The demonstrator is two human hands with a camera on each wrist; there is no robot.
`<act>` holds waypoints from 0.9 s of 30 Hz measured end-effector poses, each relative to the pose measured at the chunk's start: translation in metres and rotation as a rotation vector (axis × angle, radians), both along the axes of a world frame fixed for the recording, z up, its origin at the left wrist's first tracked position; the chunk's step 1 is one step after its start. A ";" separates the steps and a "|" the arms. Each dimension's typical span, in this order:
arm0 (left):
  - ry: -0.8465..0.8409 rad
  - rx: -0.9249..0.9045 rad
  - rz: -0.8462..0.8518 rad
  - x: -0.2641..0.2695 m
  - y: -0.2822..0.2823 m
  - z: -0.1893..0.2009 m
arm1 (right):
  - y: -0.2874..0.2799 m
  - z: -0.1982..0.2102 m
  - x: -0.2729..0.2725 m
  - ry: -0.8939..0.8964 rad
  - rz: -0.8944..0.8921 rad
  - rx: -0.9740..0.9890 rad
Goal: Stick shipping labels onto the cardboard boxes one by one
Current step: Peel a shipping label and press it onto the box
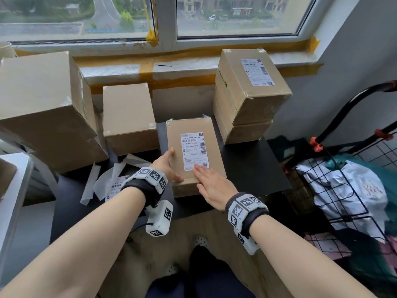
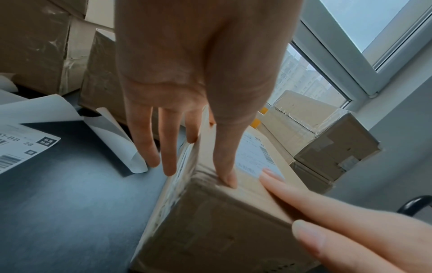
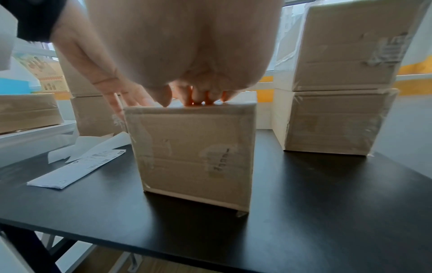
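Small cardboard box (image 1: 194, 147) sits on the black surface (image 1: 253, 168), near its front edge. Plain brown board, oblong, long axis running away from the person. Clear tape at the far corners, slightly lifted and crinkled. Near end face, seen from the right wrist view, shows tape strips and a faint line of dark print; the text is unreadable.

White shipping label (image 1: 194, 150) lies flat on the box top, set right of centre, upright to the person. It carries a heading line, a horizontal barcode near the top, a vertical barcode on the right edge, blocks of small print and a QR code at the lower right.

Left hand (image 1: 166, 166) grips the left side of the box: thumb on the top face along the left edge, fingers down the side wall, loosely spread. Right hand (image 1: 211, 186) rests palm-down on the near end of the box top, fingers straight and together, fingertips over the label's lower edge by the QR code.

Left of the box: curled white backing strips (image 1: 103, 179) and a loose printed label (image 1: 116, 187) on the surface. Beyond those, a medium unlabelled box (image 1: 129, 117) and a large box (image 1: 40, 108). Right of the central box, two stacked boxes (image 1: 247, 97); the upper one sits skewed and bears a white label (image 1: 256, 72) on top.
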State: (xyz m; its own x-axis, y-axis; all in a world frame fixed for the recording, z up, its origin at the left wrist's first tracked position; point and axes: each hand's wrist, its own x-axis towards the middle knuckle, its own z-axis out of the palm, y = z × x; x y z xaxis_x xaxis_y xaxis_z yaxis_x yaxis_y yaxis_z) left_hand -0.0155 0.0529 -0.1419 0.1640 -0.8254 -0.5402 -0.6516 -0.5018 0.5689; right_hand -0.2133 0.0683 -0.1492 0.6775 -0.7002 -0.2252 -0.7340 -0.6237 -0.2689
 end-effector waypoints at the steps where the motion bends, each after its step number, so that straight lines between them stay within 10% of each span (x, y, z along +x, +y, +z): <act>1: 0.002 0.003 0.003 0.000 0.000 0.000 | 0.000 0.001 -0.005 0.009 -0.016 -0.004; 27: 0.055 0.041 0.032 0.000 0.002 -0.005 | -0.091 0.009 0.010 0.121 -0.107 0.092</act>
